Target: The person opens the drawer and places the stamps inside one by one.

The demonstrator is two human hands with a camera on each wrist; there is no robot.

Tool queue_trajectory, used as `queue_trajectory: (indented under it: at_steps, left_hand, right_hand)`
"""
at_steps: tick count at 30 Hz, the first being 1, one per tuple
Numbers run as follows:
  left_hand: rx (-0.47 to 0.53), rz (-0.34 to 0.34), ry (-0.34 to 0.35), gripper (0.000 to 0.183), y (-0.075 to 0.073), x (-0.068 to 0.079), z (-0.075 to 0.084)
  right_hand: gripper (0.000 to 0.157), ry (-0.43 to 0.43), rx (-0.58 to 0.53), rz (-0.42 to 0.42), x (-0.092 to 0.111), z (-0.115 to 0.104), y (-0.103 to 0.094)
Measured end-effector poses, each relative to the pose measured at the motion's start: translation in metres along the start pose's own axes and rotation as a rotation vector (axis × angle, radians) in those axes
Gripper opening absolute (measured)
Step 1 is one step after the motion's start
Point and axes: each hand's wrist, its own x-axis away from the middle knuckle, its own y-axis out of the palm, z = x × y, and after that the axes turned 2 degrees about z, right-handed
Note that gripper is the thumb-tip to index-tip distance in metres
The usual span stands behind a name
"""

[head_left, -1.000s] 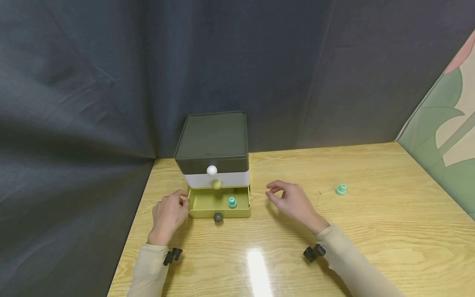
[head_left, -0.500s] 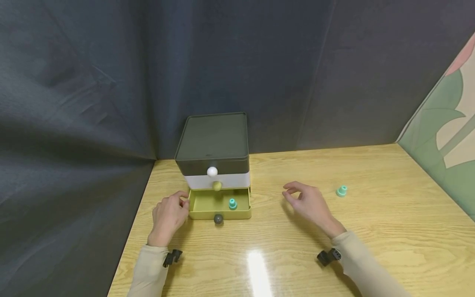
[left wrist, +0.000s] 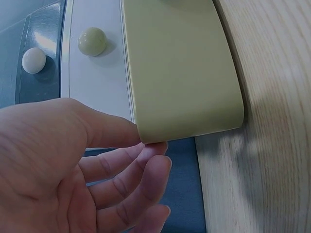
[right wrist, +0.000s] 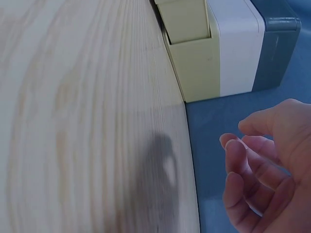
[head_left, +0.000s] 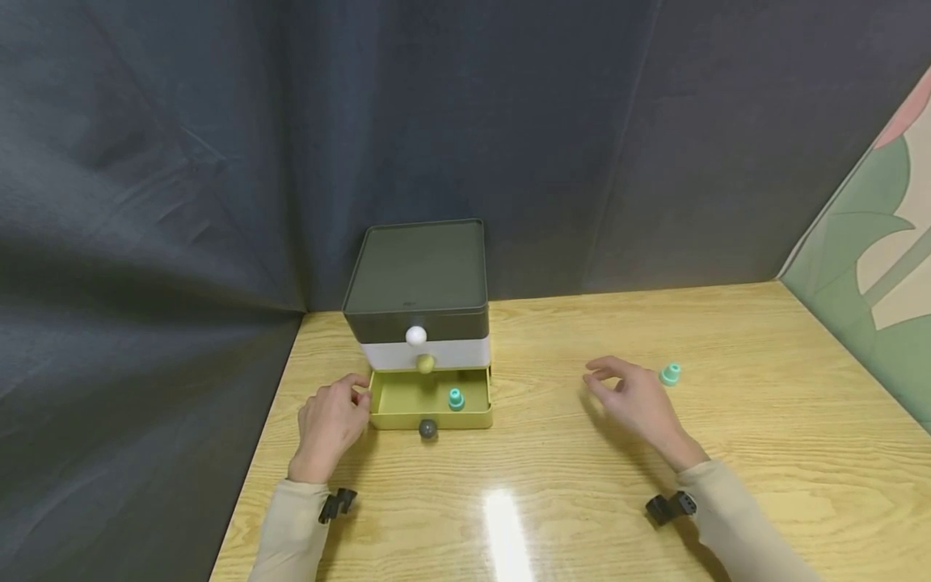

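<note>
A mini drawer cabinet with dark, white and olive-green tiers stands against the curtain. Its bottom olive drawer is pulled out. Inside that drawer sits a small teal stepped cone-shaped piece. My left hand pinches the drawer's left side by the front corner, thumb at the upper edge and fingertips against the outside, as the left wrist view shows. Over the table to the right, my right hand holds nothing, its fingers loosely curled. A second teal cone-shaped piece stands just beyond it, on its far right side.
Both pieces of furniture surface belong to one wooden table. Dark curtain hangs behind and along the left edge. A patterned green and pink panel borders the right. Round knobs project from the drawers, with a dark knob on the pulled-out one.
My right hand has moved right, away from the drawer and toward the teal piece on the table. My left hand stays at the drawer's left side.
</note>
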Motion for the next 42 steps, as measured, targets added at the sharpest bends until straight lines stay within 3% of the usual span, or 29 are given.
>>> queue_trajectory:
  at_steps: [16,29,42]
  left_hand:
    - [-0.007,-0.001,0.006,0.025,0.002,0.001,-0.001]
    - [-0.016,-0.005,0.004,0.026,0.002,0.001,-0.002]
    - [-0.012,-0.007,0.003,0.026,0.0,-0.001,0.0]
  right_hand:
    - [0.04,0.088,0.03,0.027,0.009,0.028,-0.032]
    - [0.038,0.052,0.074,0.101,0.008,0.049,-0.051]
    - [0.049,0.099,0.093,0.032,0.001,0.068,-0.077]
